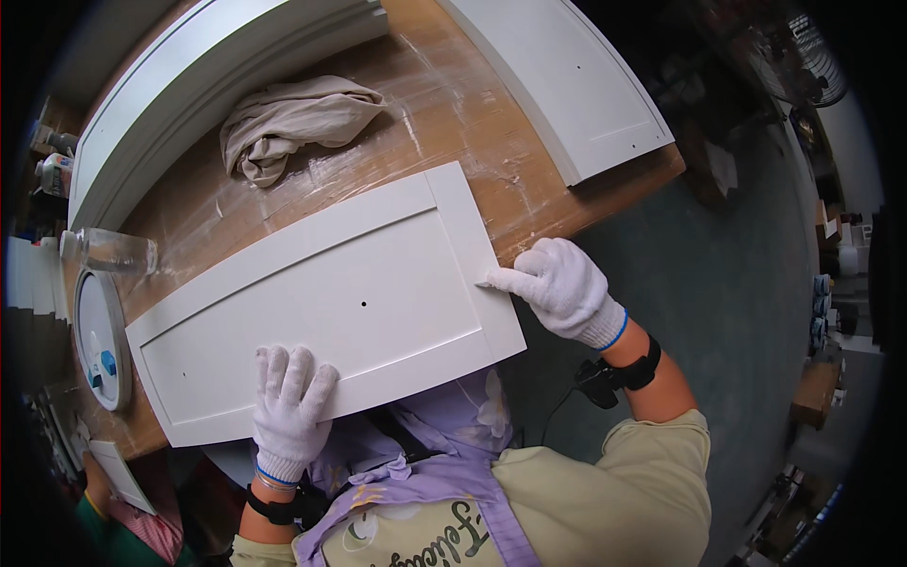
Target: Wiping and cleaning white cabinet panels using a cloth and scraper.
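A white framed panel (312,302) with small dark holes lies at a slant on the wooden table, its near edge by my body. My left hand (291,406), in a white knit glove, rests on the near frame strip with its fingers extended and slightly apart. At the panel's right end, my gloved right hand (564,288) is closed, index finger stretched along the frame strip. A small greyish tip (484,283) shows at that fingertip; its kind cannot be made out.
Beyond the panel lies a crumpled beige cloth (302,118). Long white panels (203,71) stand at far left; another white piece (576,94) occupies the far right corner. A clear bottle (118,252) and round white lid (94,312) sit left. Another person's hand (96,482) is lower left.
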{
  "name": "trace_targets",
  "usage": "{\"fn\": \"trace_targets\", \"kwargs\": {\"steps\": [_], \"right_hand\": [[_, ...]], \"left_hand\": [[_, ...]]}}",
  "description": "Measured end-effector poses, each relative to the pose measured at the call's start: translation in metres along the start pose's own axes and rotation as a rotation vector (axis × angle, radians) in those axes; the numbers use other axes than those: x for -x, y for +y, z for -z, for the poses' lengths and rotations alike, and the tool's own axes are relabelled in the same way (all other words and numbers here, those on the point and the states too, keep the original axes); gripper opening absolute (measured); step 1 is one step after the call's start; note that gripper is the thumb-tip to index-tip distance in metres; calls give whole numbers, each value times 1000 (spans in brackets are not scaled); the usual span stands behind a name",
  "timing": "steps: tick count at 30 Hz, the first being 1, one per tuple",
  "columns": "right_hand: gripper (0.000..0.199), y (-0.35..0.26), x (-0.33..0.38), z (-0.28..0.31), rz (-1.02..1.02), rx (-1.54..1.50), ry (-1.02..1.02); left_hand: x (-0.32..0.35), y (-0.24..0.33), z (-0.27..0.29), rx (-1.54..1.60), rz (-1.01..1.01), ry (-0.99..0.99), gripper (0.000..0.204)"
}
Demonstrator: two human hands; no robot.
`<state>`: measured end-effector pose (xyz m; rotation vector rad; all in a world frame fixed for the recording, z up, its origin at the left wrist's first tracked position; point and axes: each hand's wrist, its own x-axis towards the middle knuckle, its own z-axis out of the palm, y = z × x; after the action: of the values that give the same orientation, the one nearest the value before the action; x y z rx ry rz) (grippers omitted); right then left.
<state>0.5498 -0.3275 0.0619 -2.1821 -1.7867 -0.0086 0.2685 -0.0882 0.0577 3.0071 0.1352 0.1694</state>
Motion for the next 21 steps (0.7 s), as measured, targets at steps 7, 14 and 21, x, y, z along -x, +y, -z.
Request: {"fn": "trace_targets", "kwargs": {"steps": [7, 14, 21], "right_hand": [[33, -41, 77, 10, -29, -252, -127], [29, -73, 51, 21, -1104, -1349, 166], [38, -126, 13, 10, -914, -1542, 2]], "left_hand": [[5, 2, 4, -5, 2, 27, 47], [2, 5, 33, 80, 11, -102, 60], [-2, 38, 51, 160, -108, 150, 62]]}}
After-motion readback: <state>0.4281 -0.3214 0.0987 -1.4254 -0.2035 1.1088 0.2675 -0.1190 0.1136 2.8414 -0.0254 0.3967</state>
